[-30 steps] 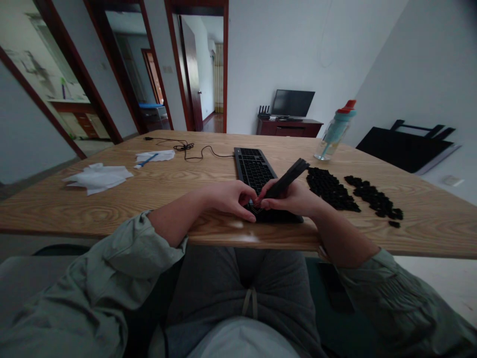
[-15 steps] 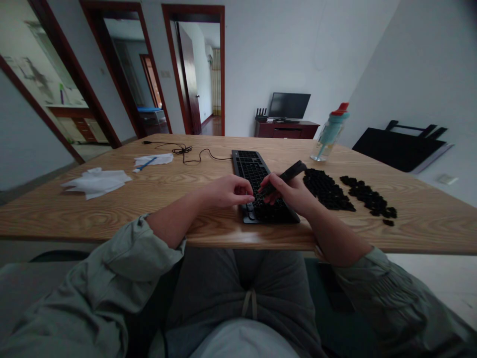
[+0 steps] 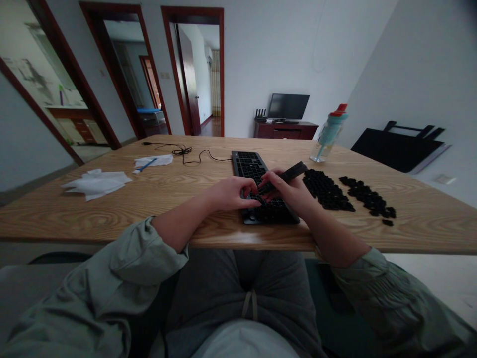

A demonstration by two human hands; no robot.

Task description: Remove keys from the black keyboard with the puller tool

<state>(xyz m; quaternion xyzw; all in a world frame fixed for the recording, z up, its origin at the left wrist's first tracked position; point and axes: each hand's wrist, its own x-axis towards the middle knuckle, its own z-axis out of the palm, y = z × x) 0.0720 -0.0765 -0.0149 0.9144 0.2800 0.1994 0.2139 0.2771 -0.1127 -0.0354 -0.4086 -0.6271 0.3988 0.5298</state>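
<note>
A black keyboard (image 3: 252,169) lies lengthwise on the wooden table (image 3: 156,199), running away from me. My right hand (image 3: 288,191) grips a long black bar-shaped tool (image 3: 290,173), its lower end pressed to the keys at the keyboard's near half. My left hand (image 3: 231,192) rests on the keys just left of that end, fingers curled down onto them. Two heaps of loose black keycaps (image 3: 327,189) lie on the table right of the keyboard.
A teal water bottle (image 3: 330,132) with a red cap stands at the back right. White tissues (image 3: 95,180), a blue pen (image 3: 144,163) on paper and the keyboard's cable (image 3: 186,149) lie at the left. A TV and open doorways are beyond the table.
Both hands have moved from the keyboard's near edge a little farther up the keys. The black tool has tipped lower and flatter. The camera has shifted slightly.
</note>
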